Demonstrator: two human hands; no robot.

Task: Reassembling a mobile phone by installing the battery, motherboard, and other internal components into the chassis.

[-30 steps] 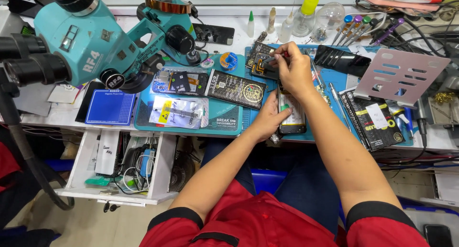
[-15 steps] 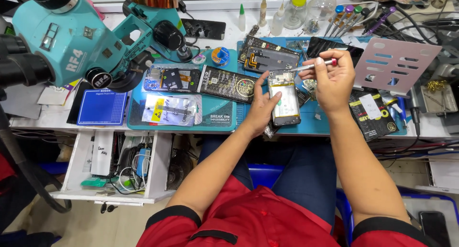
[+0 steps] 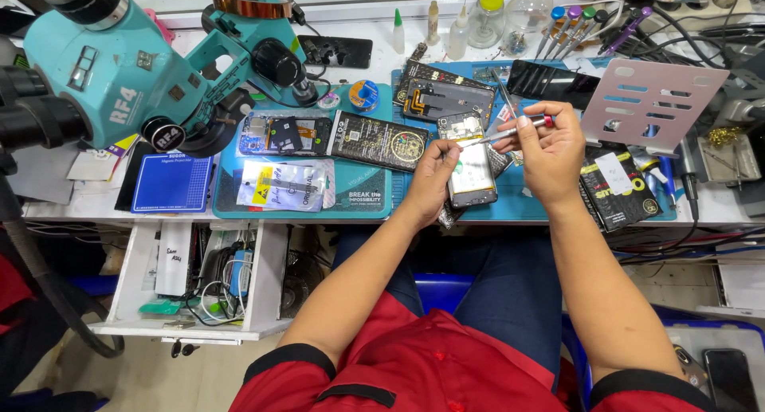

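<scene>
- Head view, only view: left hand (image 3: 431,175) grips the opened phone (image 3: 470,162) by its left edge, fingers curled on it; phone lies back-off on the blue mat (image 3: 526,206), near the bench's front edge.
- Right hand (image 3: 550,151) closed around a slim screwdriver (image 3: 510,131) with a red end; shaft runs left, tip over the upper left part of the phone, near the left thumb. Cannot tell if the tip touches.
- Both hands just beside each other, phone between them.
- Behind the phone: a second opened phone body (image 3: 437,98), dark, tilted on the same mat.
- Left of the hands: green mat (image 3: 362,202) with a black battery (image 3: 376,140), a circuit board piece (image 3: 284,134) and a clear bag with a yellow label (image 3: 280,185).
- Far left: teal microscope (image 3: 127,69) on its arm, blue pad (image 3: 171,183) under it.
- Right: grey slotted metal stand (image 3: 649,101), black packets (image 3: 621,190) just beside the right wrist.
- Back of bench (image 3: 48,209): small bottles (image 3: 456,31), row of coloured-handle screwdrivers (image 3: 578,25).
- Below bench, left: open white drawer (image 3: 191,276) with cables and small tools.
- Person wears a red top with black cuffs, blue trousers.
</scene>
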